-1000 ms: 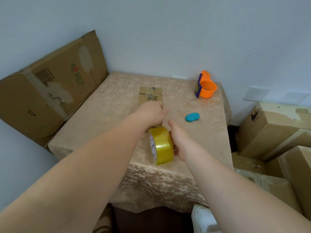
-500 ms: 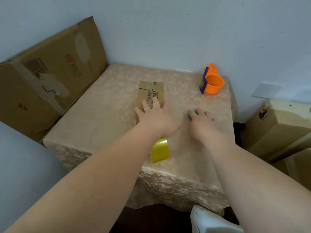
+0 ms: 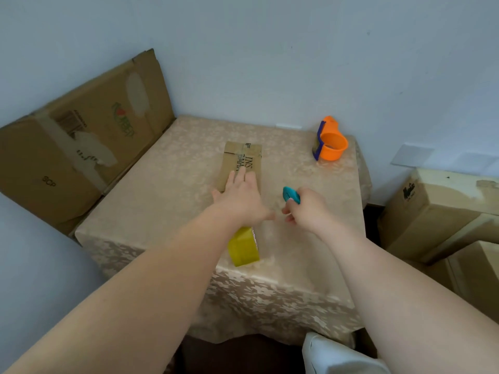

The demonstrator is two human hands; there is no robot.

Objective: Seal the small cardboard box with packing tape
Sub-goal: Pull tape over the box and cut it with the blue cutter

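The small cardboard box [image 3: 241, 161] lies flat in the middle of the table, with printed letters and a strip of tape on its top. My left hand [image 3: 241, 201] rests palm down on its near end, fingers spread. A yellow roll of packing tape [image 3: 243, 248] stands on edge near the table's front edge, partly hidden under my left forearm. My right hand [image 3: 306, 210] is lifted just right of the box and is closed around a small teal cutter [image 3: 291, 194], whose tip sticks out above the fingers.
An orange tape dispenser [image 3: 330, 141] stands at the table's back right corner. A large flattened carton [image 3: 78, 147] leans against the wall on the left. Stacked cardboard boxes [image 3: 437, 211] stand on the right. The table [image 3: 167, 184] has a beige patterned cloth.
My right hand left the tape roll, reached to the teal cutter and picked it up. My left hand slid forward and flattened onto the box. The roll stays near the front edge.
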